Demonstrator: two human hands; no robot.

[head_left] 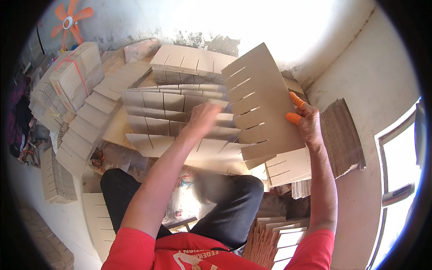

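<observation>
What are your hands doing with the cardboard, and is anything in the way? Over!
Right hand: gripping slotted cardboard sheet. Left hand: blurred, over upright slotted cardboard strips, grip unclear. Sheet blocks view behind it. Over.

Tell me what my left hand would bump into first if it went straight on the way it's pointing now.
Your left hand points up and to the right in the picture, so likely the slotted cardboard sheet in your right hand; depth is unclear, so the upright dividers could come first.
</observation>
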